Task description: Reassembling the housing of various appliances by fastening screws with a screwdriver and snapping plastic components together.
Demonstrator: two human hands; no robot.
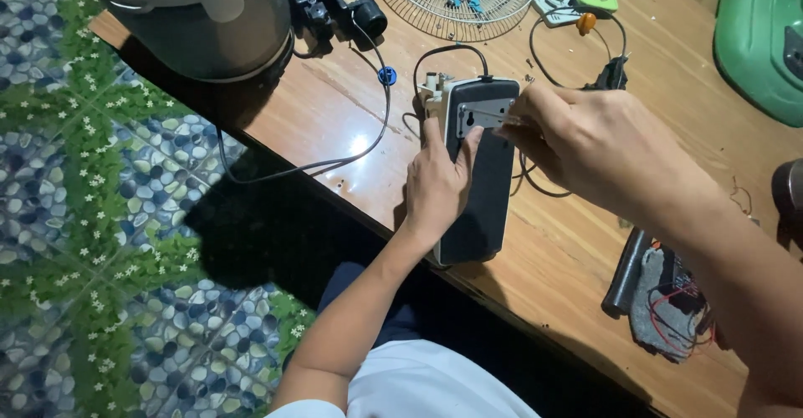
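Left hand (437, 186) steadies the dark casing (481, 192); right hand's (577, 138) grip pinches a thin tool (489, 119)

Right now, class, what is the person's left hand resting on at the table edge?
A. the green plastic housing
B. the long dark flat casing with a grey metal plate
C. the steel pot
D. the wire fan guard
B: the left hand lies flat against the dark casing, thumb by its grey metal plate, while the fan guard, green housing and pot sit apart, farther back on the table.
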